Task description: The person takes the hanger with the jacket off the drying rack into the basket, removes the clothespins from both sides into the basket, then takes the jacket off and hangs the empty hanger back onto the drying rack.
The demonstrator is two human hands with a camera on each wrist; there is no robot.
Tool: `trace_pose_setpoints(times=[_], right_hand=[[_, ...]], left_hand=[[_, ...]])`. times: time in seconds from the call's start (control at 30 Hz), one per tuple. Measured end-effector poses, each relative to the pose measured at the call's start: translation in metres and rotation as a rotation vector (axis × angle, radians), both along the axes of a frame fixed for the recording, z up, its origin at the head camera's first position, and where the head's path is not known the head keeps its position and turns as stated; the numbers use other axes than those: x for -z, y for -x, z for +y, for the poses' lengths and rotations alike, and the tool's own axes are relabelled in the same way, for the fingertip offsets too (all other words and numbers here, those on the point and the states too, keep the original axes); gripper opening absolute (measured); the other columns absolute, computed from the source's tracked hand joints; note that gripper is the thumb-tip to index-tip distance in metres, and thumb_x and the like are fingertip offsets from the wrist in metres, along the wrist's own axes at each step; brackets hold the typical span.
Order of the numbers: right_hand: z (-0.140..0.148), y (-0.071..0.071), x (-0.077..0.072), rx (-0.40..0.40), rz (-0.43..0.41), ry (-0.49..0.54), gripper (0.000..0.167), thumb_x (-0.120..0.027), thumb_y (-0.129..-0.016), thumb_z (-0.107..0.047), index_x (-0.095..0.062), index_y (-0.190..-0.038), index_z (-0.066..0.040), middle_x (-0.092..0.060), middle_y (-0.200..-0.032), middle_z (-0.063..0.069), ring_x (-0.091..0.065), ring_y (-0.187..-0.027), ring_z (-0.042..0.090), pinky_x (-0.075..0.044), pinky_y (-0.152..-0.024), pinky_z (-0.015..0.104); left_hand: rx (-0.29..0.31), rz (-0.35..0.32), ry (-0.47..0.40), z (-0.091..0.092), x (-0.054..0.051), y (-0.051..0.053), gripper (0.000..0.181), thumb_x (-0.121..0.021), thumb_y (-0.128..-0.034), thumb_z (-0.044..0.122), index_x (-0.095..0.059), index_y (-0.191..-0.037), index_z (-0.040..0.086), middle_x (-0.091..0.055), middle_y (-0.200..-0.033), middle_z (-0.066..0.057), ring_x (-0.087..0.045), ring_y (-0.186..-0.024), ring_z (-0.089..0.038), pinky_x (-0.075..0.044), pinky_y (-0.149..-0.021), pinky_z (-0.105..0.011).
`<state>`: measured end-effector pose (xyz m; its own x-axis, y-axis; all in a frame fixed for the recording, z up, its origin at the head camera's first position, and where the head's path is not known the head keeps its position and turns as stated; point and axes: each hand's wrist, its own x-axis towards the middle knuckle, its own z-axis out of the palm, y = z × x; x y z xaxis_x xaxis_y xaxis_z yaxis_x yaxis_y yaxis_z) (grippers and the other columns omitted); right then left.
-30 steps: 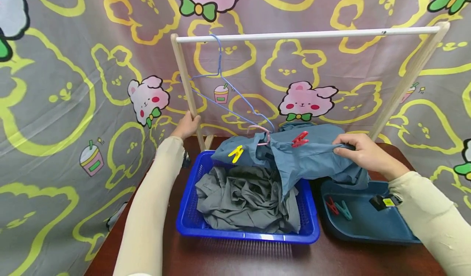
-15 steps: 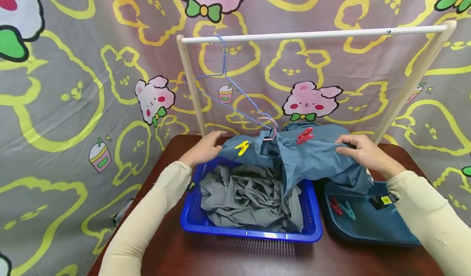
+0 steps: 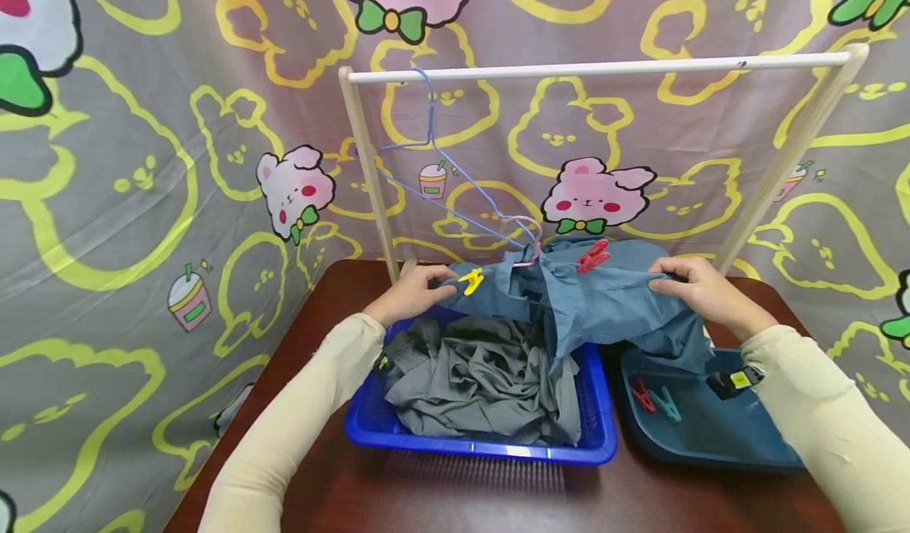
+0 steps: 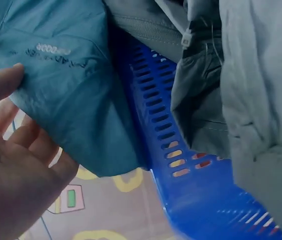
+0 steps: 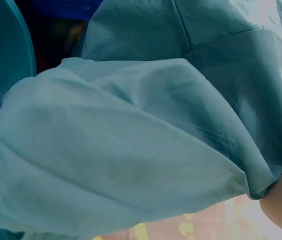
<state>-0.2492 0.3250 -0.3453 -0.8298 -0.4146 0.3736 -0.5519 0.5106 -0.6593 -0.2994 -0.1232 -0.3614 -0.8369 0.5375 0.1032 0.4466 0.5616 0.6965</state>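
Fingers of your left hand (image 3: 411,294) curl round the left end of a blue shirt (image 3: 604,304), with the thumb on one face of the cloth. Those of your right hand (image 3: 707,290) pinch the shirt's edge toward its other end. Spread between your hands, the shirt lies across the back of a blue basket (image 3: 469,448) and droops on the right over the back left corner of a dark teal tray (image 3: 739,430). A pink hanger (image 3: 540,237) pokes its hook up from the shirt's neck. One yellow clothespin (image 3: 472,281) sits on the shirt just beside your left fingertips; a red clothespin (image 3: 593,256) sits between the hook and your right hand. Crumpled grey cloth (image 3: 490,391) fills the basket. Near the tray's left wall lie a second red clothespin (image 3: 643,396) and a teal clothespin (image 3: 667,405), side by side. Basket and tray rest on a dark reddish table (image 3: 455,501). Behind them stands a wooden rack (image 3: 792,154) with a white bar (image 3: 597,68), and a blue hanger (image 3: 430,114) hangs near the bar's left end.
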Motion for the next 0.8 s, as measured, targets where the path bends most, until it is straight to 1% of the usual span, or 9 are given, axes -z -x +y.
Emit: trace_pose_setpoints(times=[0.13,0.27,0.4,0.5,0.57,0.67,0.7,0.73,0.8], right_hand=[[0.003,0.002,0.003,-0.009,-0.002,0.019,0.011,-0.055,-0.090,0.007,-0.062,-0.085,-0.001,-0.033,-0.060,0.001,-0.037,-0.056,0.015,-0.030,-0.052,0.030],[0.005,0.002,0.004,0.047,-0.004,-0.030,0.010,-0.057,-0.091,0.002,-0.064,-0.087,-0.003,-0.037,-0.061,0.000,-0.038,-0.056,0.015,-0.031,-0.051,0.030],[0.005,0.003,0.004,0.128,0.003,-0.109,0.008,-0.058,-0.093,-0.006,-0.065,-0.088,-0.006,-0.042,-0.064,0.000,-0.041,-0.057,0.014,-0.032,-0.051,0.029],[0.004,0.003,0.003,0.166,0.019,-0.154,0.010,-0.059,-0.094,-0.010,-0.066,-0.089,-0.007,-0.048,-0.067,0.001,-0.043,-0.059,0.014,-0.034,-0.052,0.028],[0.003,0.002,0.002,0.192,0.032,-0.183,0.010,-0.059,-0.094,-0.011,-0.067,-0.090,-0.006,-0.052,-0.071,0.003,-0.045,-0.061,0.015,-0.036,-0.054,0.028],[0.000,0.002,0.001,0.230,0.043,-0.220,0.014,-0.058,-0.095,-0.014,-0.067,-0.099,-0.005,-0.062,-0.086,0.011,-0.052,-0.073,0.021,-0.042,-0.062,0.034],[-0.001,0.002,0.000,0.238,0.046,-0.228,0.015,-0.058,-0.095,-0.014,-0.066,-0.103,-0.004,-0.063,-0.092,0.014,-0.054,-0.078,0.024,-0.044,-0.066,0.038],[-0.003,0.002,-0.001,0.244,0.049,-0.231,0.018,-0.057,-0.095,-0.014,-0.064,-0.108,-0.003,-0.064,-0.099,0.016,-0.056,-0.085,0.028,-0.045,-0.071,0.042],[-0.009,0.000,-0.005,0.244,0.051,-0.224,0.025,-0.057,-0.095,-0.013,-0.059,-0.117,-0.002,-0.061,-0.111,0.020,-0.055,-0.098,0.035,-0.043,-0.080,0.052]], left_hand=[[0.032,-0.055,-0.086,-0.004,0.004,0.004,0.030,-0.058,-0.0956,0.015,-0.059,-0.126,0.009,-0.056,-0.127,-0.009,-0.054,-0.114,-0.024,-0.044,-0.093,-0.040],[0.067,-0.089,-0.171,-0.007,0.009,0.008,0.031,-0.057,-0.0946,0.006,-0.059,-0.126,0.009,-0.058,-0.124,-0.008,-0.056,-0.110,-0.023,-0.047,-0.089,-0.039],[0.088,-0.082,-0.193,-0.007,0.012,0.010,0.031,-0.057,-0.0942,0.004,-0.059,-0.125,0.007,-0.058,-0.126,-0.009,-0.055,-0.113,-0.023,-0.046,-0.090,-0.038],[0.108,-0.101,-0.215,-0.006,0.012,0.010,0.032,-0.056,-0.0945,0.003,-0.058,-0.126,0.003,-0.055,-0.129,-0.013,-0.053,-0.116,-0.027,-0.045,-0.092,-0.041],[0.103,-0.115,-0.221,-0.005,0.011,0.009,0.033,-0.056,-0.0947,0.004,-0.057,-0.127,0.002,-0.053,-0.131,-0.014,-0.051,-0.119,-0.029,-0.044,-0.093,-0.042],[0.085,-0.120,-0.218,-0.005,0.010,0.009,0.033,-0.055,-0.0951,0.004,-0.057,-0.128,0.002,-0.052,-0.133,-0.014,-0.050,-0.121,-0.029,-0.045,-0.093,-0.040],[0.082,-0.119,-0.219,-0.005,0.010,0.009,0.032,-0.055,-0.0952,0.004,-0.057,-0.128,0.002,-0.051,-0.133,-0.014,-0.050,-0.121,-0.028,-0.045,-0.093,-0.039],[0.077,-0.127,-0.219,-0.004,0.007,0.006,0.032,-0.055,-0.0951,0.003,-0.057,-0.127,0.002,-0.051,-0.133,-0.014,-0.049,-0.121,-0.029,-0.045,-0.093,-0.040],[0.073,-0.124,-0.224,-0.004,0.008,0.007,0.032,-0.055,-0.0950,0.003,-0.057,-0.127,0.001,-0.051,-0.133,-0.016,-0.050,-0.120,-0.030,-0.045,-0.093,-0.040]])
